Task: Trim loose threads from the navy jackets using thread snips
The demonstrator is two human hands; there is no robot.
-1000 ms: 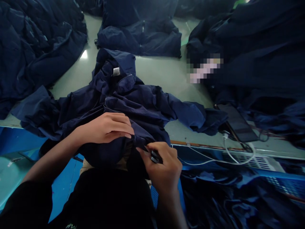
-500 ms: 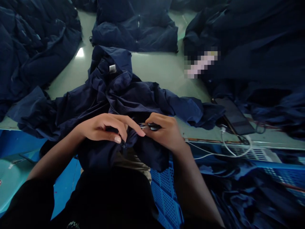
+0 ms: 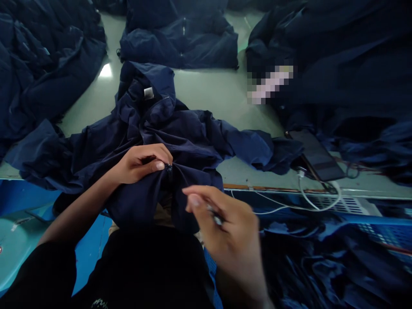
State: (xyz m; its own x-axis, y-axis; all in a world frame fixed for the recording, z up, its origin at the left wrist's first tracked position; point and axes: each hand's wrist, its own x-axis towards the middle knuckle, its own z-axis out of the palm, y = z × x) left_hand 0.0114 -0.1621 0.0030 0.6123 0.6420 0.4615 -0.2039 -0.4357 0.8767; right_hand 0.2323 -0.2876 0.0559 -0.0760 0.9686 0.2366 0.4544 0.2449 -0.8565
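Observation:
A navy hooded jacket [image 3: 189, 133] lies spread on the table, its hood away from me and its lower edge hanging over the near edge toward my lap. My left hand [image 3: 143, 163] is closed, pinching the jacket's front edge by the lower end of the zipper. Just right of it, my right hand [image 3: 225, 219] is raised above the hem, apart from the cloth. Its fingers curl round small thread snips [image 3: 216, 216], mostly hidden in the palm. A white label [image 3: 148, 93] shows inside the collar.
Dark navy garments are heaped at the left [image 3: 41, 68], back [image 3: 180, 38] and right [image 3: 337, 64]. A phone [image 3: 317, 154] with a white cable [image 3: 304, 193] lies near the table's right front edge. Below are a blue crate [image 3: 380, 234] and a green stool [image 3: 19, 244].
My right hand has moved down and toward me, away from my left hand, keeping the snips. My left hand has drawn in its extended index finger and now pinches the zipper edge, lifted slightly.

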